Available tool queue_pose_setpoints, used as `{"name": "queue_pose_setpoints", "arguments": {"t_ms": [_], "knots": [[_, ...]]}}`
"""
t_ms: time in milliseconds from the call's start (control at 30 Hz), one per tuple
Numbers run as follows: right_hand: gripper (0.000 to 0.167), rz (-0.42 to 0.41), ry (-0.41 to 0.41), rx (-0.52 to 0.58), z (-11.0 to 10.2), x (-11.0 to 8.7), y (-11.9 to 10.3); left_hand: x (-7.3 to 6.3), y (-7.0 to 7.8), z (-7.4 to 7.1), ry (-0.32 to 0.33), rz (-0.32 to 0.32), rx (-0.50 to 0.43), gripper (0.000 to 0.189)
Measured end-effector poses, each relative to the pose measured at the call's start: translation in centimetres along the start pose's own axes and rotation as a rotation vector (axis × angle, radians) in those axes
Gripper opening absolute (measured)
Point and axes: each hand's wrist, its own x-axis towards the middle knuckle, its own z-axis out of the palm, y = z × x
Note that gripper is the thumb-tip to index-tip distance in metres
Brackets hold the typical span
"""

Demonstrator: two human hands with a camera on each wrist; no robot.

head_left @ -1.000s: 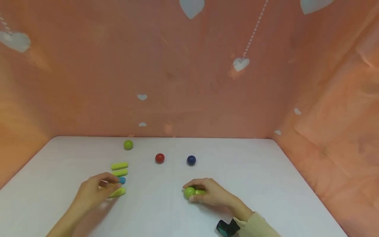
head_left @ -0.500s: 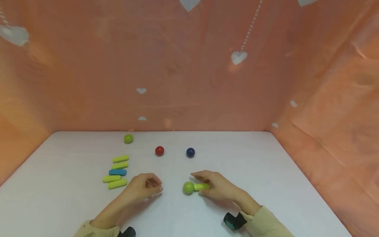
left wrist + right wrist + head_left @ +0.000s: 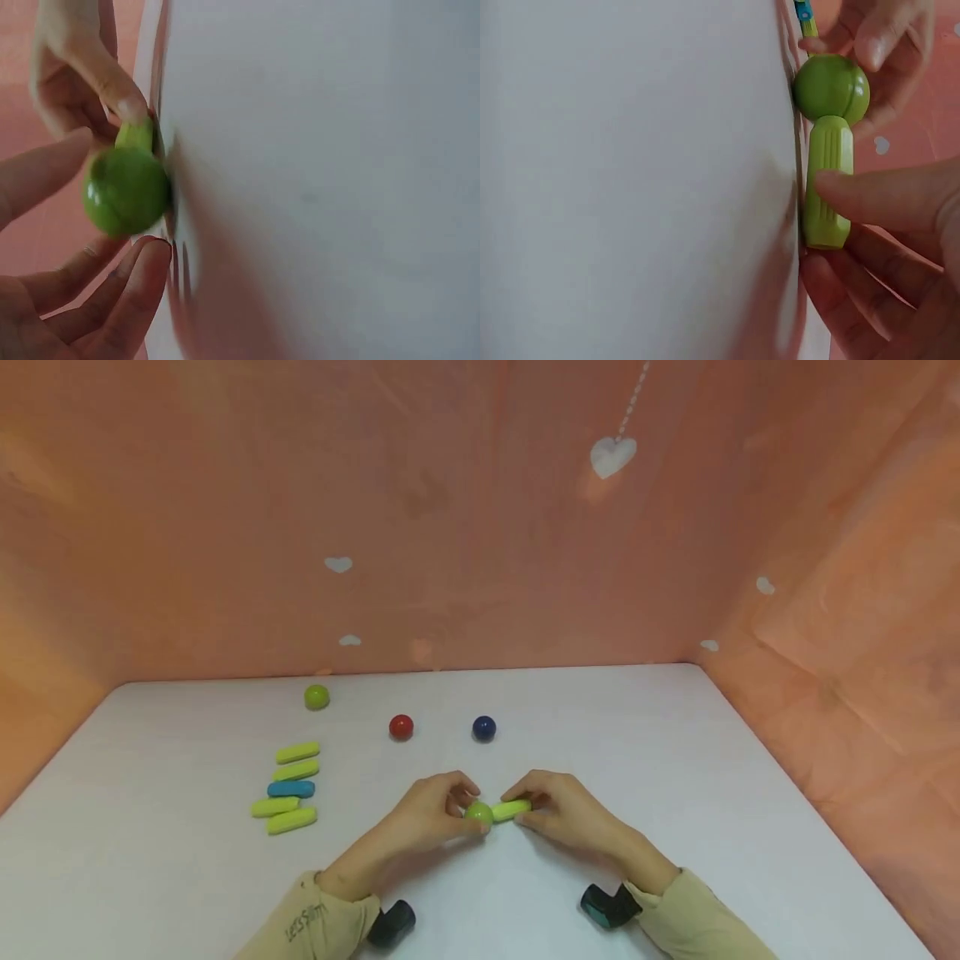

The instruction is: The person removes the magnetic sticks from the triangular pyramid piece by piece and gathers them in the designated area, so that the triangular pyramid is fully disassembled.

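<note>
A glossy green ball (image 3: 478,812) lies on the table, joined to or touching the end of a ribbed yellow-green stick (image 3: 831,180). My right hand (image 3: 566,808) pinches that stick, its thumb laid along the ribs in the right wrist view. Around the ball, my left hand (image 3: 438,808) holds its thumb and fingers spread. Gaps show between those fingers and the ball (image 3: 127,191) in the left wrist view. Farther back on the table sit a red ball (image 3: 401,727), a dark blue ball (image 3: 484,728) and another green ball (image 3: 317,697).
Left of the hands, several yellow-green sticks (image 3: 292,821) and one blue stick (image 3: 291,788) lie in a loose column on the white table (image 3: 150,860). An orange cloth (image 3: 450,527) with pale hearts hangs behind and at the sides.
My left hand has moved right, from the stick column to the green ball. My right hand has slid off the ball onto its stick. The camera view has tilted downward.
</note>
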Motion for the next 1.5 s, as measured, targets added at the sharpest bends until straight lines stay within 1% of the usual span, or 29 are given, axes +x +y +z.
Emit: {"name": "queue_pose_setpoints", "arguments": {"t_ms": [67,133,233,333,433,567,667,700,833,933,1033,1167,1233,1300,1367,1433,1500], "knots": [[0.021,-0.004,-0.02,0.021,0.1,-0.1,-0.3,-0.2,0.4,0.1,-0.008,0.017,0.027,0.033],[0.022,0.014,-0.039,0.05,0.2,-0.4,-0.4,-0.4,0.6,0.3,-0.023,0.025,0.035,0.03],[0.023,0.037,-0.037,0.09,0.2,-0.9,-0.3,-0.5,0.6,0.5,-0.034,0.036,0.02,0.028],[0.021,0.056,-0.041,0.114,0.2,-1.5,-0.1,-0.7,0.5,0.9,-0.05,0.033,0.004,0.026],[0.02,0.058,-0.047,0.121,0.3,-2.0,0.3,-0.7,0.5,1.1,-0.073,0.037,0.006,0.024],[0.02,0.037,-0.032,0.132,0.2,-2.2,0.5,-0.7,0.9,1.1,-0.081,0.047,0.024,0.023],[0.019,0.032,-0.027,0.134,0.1,-2.3,0.3,-1.0,1.1,0.9,-0.094,0.032,0.028,0.023],[0.019,0.035,-0.034,0.134,0.1,-2.3,0.2,-1.2,1.2,0.8,-0.101,0.018,0.033,0.023],[0.018,0.038,-0.03,0.113,-0.2,-2.3,-0.2,-1.9,1.3,-0.1,-0.08,-0.037,0.057,0.022],[0.018,0.043,-0.032,0.096,-0.5,-2.1,-0.6,-2.0,1.5,-1.0,-0.04,-0.09,0.061,0.02],[0.018,0.061,-0.049,0.089,-0.8,-2.1,-0.9,-1.5,1.6,-1.6,-0.001,-0.132,0.023,0.022],[0.018,0.075,-0.069,0.096,-0.8,-2.2,-1.2,-0.2,1.6,-1.9,0.127,-0.166,-0.054,0.028],[0.018,0.073,-0.068,0.101,-0.7,-2.4,-1.3,0.5,1.6,-1.7,0.203,-0.157,-0.088,0.03],[0.018,0.067,-0.061,0.107,-0.6,-2.5,-1.5,1.1,1.6,-1.3,0.275,-0.123,-0.112,0.031],[0.018,0.064,-0.062,0.118,-0.5,-2.7,-1.7,1.4,1.6,-0.8,0.322,-0.092,-0.115,0.032],[0.019,0.063,-0.066,0.125,-0.4,-2.9,-1.9,1.6,1.6,-0.4,0.348,-0.072,-0.09,0.032],[0.019,0.064,-0.074,0.132,-0.4,-3.0,-2.0,1.6,1.7,-0.1,0.34,-0.076,-0.048,0.031]]}}
